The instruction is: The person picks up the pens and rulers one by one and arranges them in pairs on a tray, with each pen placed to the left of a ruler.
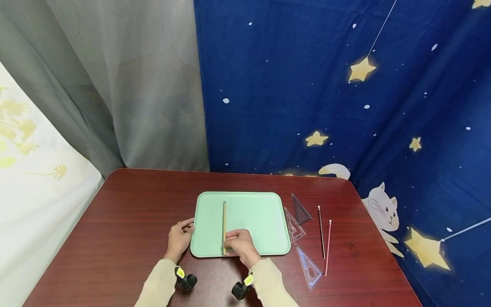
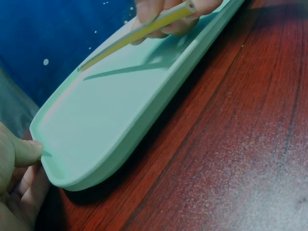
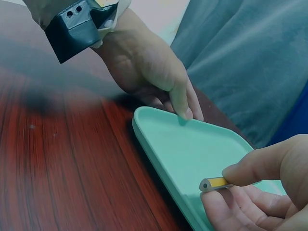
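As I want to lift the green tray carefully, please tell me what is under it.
The reddish-brown table is under the green tray, visible around it. The surface directly beneath is covered; I cannot tell whether the left hand reaches there.

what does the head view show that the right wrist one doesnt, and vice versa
Head view only: a dark set square, a see-through set square, a bluish set square, a black pencil and a red pencil, all right of the tray.

Right wrist view only: the dark core at the end of the yellow pencil.

Both: the left hand at the tray's edge, the right hand pinching the yellow pencil, and the table.
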The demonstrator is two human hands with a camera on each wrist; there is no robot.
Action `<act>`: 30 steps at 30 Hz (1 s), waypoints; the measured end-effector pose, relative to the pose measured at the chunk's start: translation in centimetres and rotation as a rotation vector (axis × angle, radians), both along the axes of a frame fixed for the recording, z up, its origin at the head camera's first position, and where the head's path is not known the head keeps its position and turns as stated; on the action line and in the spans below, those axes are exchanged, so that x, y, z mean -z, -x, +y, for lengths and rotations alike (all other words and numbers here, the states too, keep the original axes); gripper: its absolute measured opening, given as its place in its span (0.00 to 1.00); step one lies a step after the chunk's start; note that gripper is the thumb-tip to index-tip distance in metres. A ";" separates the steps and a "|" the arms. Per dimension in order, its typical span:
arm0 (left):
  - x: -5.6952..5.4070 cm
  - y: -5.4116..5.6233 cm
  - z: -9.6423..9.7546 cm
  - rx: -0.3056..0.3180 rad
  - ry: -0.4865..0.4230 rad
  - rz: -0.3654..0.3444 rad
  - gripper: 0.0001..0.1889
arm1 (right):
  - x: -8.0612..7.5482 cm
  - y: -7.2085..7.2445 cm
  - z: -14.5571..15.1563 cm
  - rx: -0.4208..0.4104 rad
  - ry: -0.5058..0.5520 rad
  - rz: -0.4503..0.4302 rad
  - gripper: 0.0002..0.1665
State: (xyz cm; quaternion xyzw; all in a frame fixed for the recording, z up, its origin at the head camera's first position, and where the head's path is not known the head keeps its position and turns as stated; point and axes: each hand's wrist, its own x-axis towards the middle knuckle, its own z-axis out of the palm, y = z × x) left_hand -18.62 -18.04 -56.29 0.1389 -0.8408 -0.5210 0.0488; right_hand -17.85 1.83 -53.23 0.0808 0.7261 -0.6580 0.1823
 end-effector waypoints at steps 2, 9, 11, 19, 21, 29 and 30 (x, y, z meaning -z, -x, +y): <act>0.0 0.0 0.0 0.001 -0.002 -0.003 0.16 | 0.0 0.0 -0.3 0.001 0.003 0.001 0.16; 0.1 0.1 0.1 0.001 -0.010 -0.005 0.16 | -0.1 0.1 -1.3 -0.004 0.008 -0.001 0.16; 0.1 0.2 0.2 0.000 -0.009 0.000 0.16 | -0.2 0.2 -1.6 -0.011 0.009 0.001 0.16; 0.0 0.2 0.1 -0.007 0.001 0.015 0.16 | 0.0 0.4 -2.9 -0.028 0.004 0.004 0.15; 0.0 0.2 0.1 -0.009 0.000 0.014 0.16 | 0.1 0.4 -3.2 -0.023 -0.004 0.009 0.15; 0.3 0.1 0.0 -0.012 0.002 0.017 0.16 | 0.3 0.2 -4.1 -0.001 -0.055 0.030 0.14; 0.3 0.2 0.0 -0.013 0.000 0.016 0.16 | 0.3 0.2 -4.2 -0.002 -0.066 0.032 0.14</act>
